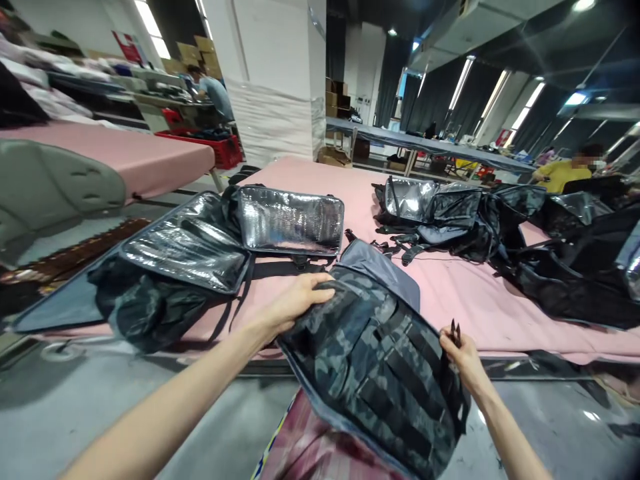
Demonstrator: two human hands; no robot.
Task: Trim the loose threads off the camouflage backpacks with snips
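Note:
A dark camouflage backpack (375,360) with rows of webbing straps hangs tilted over the table's front edge, in front of my body. My left hand (303,300) is closed on its upper left edge, thumb on top. At the bag's right side, my right hand (461,353) is closed around small thread snips (455,331), whose two dark points stick up past the fingers. Whether those fingers also pinch the bag's edge, I cannot tell. A grey panel (383,267) of the bag lies on the pink table behind it.
Silver-lined bags (295,223) lie opened on the pink tabletop (320,175) to the left. More black bags (460,213) are heaped to the right. A white pillar (273,73) stands behind. One person in yellow (565,175) is at back right, another in light blue (214,93) at back left.

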